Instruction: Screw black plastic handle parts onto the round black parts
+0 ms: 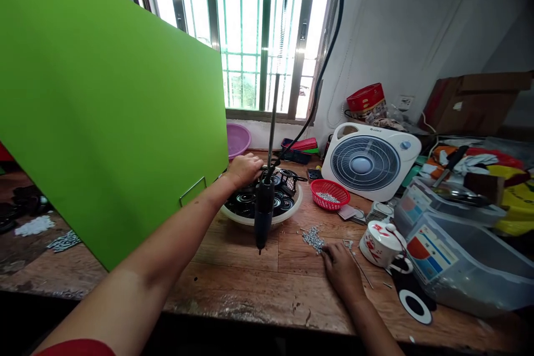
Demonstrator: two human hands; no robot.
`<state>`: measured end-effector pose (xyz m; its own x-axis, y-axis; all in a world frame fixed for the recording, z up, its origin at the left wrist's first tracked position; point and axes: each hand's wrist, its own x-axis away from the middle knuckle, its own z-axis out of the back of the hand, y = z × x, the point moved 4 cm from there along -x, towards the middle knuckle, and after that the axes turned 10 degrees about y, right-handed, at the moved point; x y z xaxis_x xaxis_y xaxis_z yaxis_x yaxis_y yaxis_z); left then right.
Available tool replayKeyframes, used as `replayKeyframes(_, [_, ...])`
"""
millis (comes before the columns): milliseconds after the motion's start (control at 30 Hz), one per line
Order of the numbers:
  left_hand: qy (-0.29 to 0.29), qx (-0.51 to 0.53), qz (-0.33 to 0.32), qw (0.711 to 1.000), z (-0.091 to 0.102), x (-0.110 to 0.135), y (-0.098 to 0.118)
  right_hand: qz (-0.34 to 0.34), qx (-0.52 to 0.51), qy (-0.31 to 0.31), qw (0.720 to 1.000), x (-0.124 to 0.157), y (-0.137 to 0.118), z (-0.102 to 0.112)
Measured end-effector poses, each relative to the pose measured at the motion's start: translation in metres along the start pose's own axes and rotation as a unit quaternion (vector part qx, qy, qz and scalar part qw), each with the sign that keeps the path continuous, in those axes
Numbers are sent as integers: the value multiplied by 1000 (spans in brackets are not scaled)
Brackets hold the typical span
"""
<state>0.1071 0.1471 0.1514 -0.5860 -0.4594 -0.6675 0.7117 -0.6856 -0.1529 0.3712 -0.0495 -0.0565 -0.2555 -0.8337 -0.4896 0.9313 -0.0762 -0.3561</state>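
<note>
My left hand (246, 171) reaches over a pale round basin (298, 200) heaped with black round plastic parts (245, 198). Its fingers are curled together at the far side of the heap, and what they grip is hidden. A dark electric screwdriver (263, 206) hangs bit-down in front of the basin, from a spring and a black cable. On the wooden table, my right hand (342, 270) rests palm down with its fingertips at the edge of a small pile of silver screws (312, 239). Those fingers are bent close together; anything between them is too small to make out.
A large green panel (125, 111) with a wire handle stands at the left. Right of the basin are a red basket (329, 194) of small metal pieces, a white fan (371, 161), a lidded mug (380, 245) and clear plastic bins (471, 256). A thin rod (362, 270) lies beside my right hand.
</note>
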Motion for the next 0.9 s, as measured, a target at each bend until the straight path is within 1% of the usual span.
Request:
replayKeyframes(67, [34,-33,23,999,16,-7,-7,2,4,2,1000,0,0,0])
replayKeyframes(133, [66,-68,51,994,37,-10,-14,5,9,2,1000,-1,1,-1])
replayKeyframes(233, [97,-116,80,985,73,-3,-23,17,15,5,1000,-1,3,-2])
replayKeyframes(333, [103,-158,93,978,105,22,-23,31,13,13,999,-2,6,-2])
replayKeyframes(400, [93,-182,99,974,117,49,-18,36,6,16,999,-2,9,-3])
replayKeyframes(433, [83,-190,100,973,119,64,-13,35,3,16,999,-2,10,-4])
replayKeyframes(467, [72,-196,100,973,119,80,-8,32,1,17,999,-2,11,-4])
replayKeyframes(533, [47,-197,97,975,110,112,3,24,3,19,1000,-2,14,-5])
replayKeyframes(600, [13,-176,99,979,91,144,14,19,9,22,1000,-1,15,-5])
replayKeyframes(667, [-24,-140,112,984,68,171,23,18,13,23,999,-1,16,-4])
replayKeyframes(767, [-58,-100,133,984,40,200,29,14,16,22,1000,0,14,-3])
replayKeyframes(833, [-62,-95,144,983,29,213,31,10,14,20,1000,0,13,-2])
replayKeyframes(900, [-68,-86,158,981,25,224,29,8,12,19,1000,0,13,-1])
